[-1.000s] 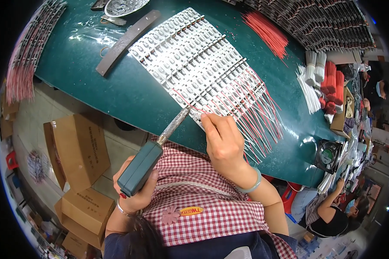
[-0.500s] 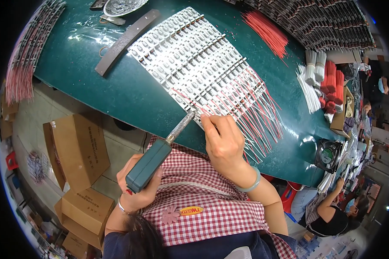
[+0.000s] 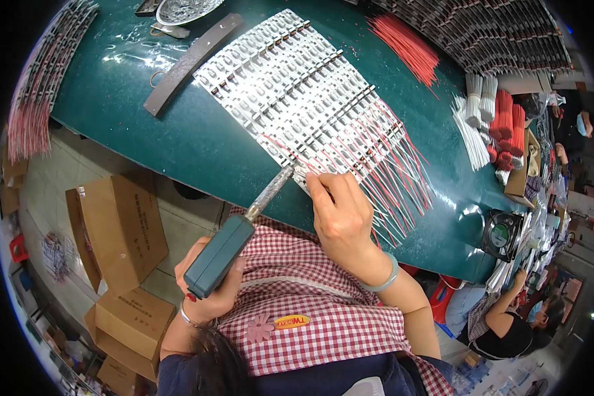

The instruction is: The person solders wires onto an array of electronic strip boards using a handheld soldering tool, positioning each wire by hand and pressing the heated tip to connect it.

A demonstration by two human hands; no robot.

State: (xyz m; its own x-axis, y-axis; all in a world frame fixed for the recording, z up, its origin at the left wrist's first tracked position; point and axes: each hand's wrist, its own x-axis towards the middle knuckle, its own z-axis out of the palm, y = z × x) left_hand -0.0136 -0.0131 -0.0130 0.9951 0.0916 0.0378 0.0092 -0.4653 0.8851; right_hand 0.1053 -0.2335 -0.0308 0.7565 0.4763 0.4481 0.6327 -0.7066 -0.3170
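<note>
Holding iron (image 3: 221,249) and red wire (image 3: 301,162) at a panel (image 3: 287,76) on the table (image 3: 127,125).
Gripping the iron in the closed left hand (image 3: 222,292), tip at the panel's near edge; pinching the wire beside it with the right hand (image 3: 344,214).

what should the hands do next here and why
Probably hold the right hand steady: the left hand grips the green-handled tool, whose tip is at the white panel's near edge, close to the right fingertips, so a slip might touch them.
</note>
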